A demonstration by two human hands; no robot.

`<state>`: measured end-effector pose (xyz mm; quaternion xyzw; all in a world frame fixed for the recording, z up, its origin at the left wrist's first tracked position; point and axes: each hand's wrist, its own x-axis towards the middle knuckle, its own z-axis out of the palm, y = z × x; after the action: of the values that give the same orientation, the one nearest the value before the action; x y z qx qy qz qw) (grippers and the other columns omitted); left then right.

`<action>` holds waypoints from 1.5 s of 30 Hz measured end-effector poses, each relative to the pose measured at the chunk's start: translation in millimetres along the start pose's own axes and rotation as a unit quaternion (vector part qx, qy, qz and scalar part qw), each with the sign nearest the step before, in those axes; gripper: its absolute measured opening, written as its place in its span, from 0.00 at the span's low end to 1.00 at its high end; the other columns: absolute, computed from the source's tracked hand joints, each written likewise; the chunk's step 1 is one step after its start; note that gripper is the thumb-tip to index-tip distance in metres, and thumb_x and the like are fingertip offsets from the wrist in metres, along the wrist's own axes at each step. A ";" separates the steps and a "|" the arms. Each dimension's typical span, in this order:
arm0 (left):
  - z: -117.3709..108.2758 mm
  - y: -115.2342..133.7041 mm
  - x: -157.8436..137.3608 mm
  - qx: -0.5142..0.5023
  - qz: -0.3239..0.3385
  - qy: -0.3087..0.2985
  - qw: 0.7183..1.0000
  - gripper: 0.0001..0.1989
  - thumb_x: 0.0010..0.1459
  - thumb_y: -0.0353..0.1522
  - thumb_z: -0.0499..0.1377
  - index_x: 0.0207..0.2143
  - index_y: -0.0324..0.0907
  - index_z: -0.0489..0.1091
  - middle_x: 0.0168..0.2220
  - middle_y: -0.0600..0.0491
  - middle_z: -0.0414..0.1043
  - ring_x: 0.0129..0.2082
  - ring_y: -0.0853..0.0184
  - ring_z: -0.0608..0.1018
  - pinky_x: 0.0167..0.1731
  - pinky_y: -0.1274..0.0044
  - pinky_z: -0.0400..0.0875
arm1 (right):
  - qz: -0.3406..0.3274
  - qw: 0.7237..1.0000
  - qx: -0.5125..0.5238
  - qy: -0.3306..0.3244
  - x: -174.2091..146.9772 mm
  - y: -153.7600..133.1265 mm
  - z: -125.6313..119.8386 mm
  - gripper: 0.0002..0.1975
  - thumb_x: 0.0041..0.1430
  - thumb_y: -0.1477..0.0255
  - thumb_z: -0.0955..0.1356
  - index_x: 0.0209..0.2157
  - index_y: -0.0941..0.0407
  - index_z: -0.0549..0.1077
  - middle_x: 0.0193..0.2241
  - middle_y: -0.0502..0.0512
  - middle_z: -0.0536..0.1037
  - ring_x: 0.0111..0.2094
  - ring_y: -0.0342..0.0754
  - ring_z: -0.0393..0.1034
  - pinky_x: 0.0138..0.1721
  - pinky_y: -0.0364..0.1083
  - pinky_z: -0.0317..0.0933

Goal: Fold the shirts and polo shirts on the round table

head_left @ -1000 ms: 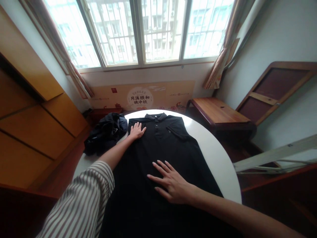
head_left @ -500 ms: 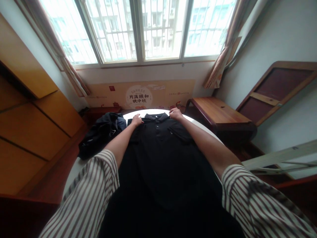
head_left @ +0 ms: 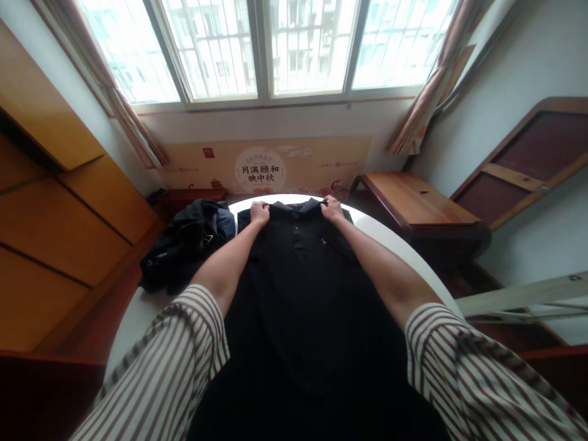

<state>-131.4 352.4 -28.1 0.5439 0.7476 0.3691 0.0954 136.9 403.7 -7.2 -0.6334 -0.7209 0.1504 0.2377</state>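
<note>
A black polo shirt (head_left: 303, 288) lies front side up on a round white table (head_left: 390, 236), its collar at the far edge and its lower part reaching toward me. My left hand (head_left: 260, 212) is closed on the shirt's shoulder, just left of the collar. At the right shoulder, my right hand (head_left: 331, 208) pinches the cloth beside the collar. A few buttons run down the placket, and a small pale logo marks the chest. Both sleeves lie partly hidden beyond my forearms.
Dark crumpled clothes (head_left: 184, 245) are heaped at the table's left edge. A wooden bench-like stand (head_left: 418, 196) is at the far right, and yellow cabinets (head_left: 96, 226) line the left. Behind the table, a printed board (head_left: 303, 162) leans below the window.
My left hand has moved from lying near the left shoulder to gripping it beside the collar. The right hand stays at the right shoulder. The view has shifted slightly.
</note>
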 end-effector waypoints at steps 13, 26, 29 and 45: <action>-35.4 26.1 -75.8 0.002 0.267 -0.070 0.961 0.18 0.58 0.22 0.52 0.48 0.38 0.74 0.56 0.44 0.68 0.57 0.59 0.70 0.61 0.66 0.61 | -0.213 0.975 -0.010 -0.064 -99.8 -0.3 -37.8 0.21 0.61 0.75 0.66 0.56 0.60 0.70 0.58 0.64 0.71 0.59 0.56 0.65 0.64 0.58 0.51; -223.3 -6.5 -431.8 0.104 0.454 -0.297 0.833 0.27 0.57 0.44 0.64 0.57 0.43 0.68 0.49 0.45 0.73 0.47 0.58 0.75 0.48 0.67 0.75 | -0.436 0.886 -0.082 -0.136 -448.2 55.8 -141.7 0.27 0.60 0.60 0.70 0.58 0.56 0.70 0.57 0.62 0.72 0.57 0.57 0.68 0.52 0.53 0.71; -229.8 -15.4 -452.0 0.147 0.480 -0.232 0.833 0.17 0.63 0.33 0.59 0.54 0.40 0.70 0.48 0.45 0.75 0.47 0.61 0.76 0.47 0.71 0.76 | -0.462 0.874 -0.110 -0.105 -477.2 57.5 -131.8 0.29 0.60 0.60 0.70 0.59 0.59 0.69 0.58 0.63 0.71 0.58 0.61 0.66 0.52 0.56 0.71; -232.0 -24.8 -470.9 0.137 0.413 -0.136 0.890 0.20 0.61 0.20 0.46 0.53 0.41 0.65 0.36 0.50 0.74 0.33 0.66 0.78 0.34 0.78 0.76 | -0.467 0.880 -0.082 -0.008 -503.1 36.2 -116.8 0.17 0.67 0.67 0.64 0.50 0.62 0.75 0.47 0.63 0.79 0.47 0.57 0.74 0.46 0.55 0.72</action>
<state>-92.3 -171.0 -1.8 0.8558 0.4788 0.1917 -0.0405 272.2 -96.0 -4.2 -0.2388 -0.9449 -0.0327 0.2214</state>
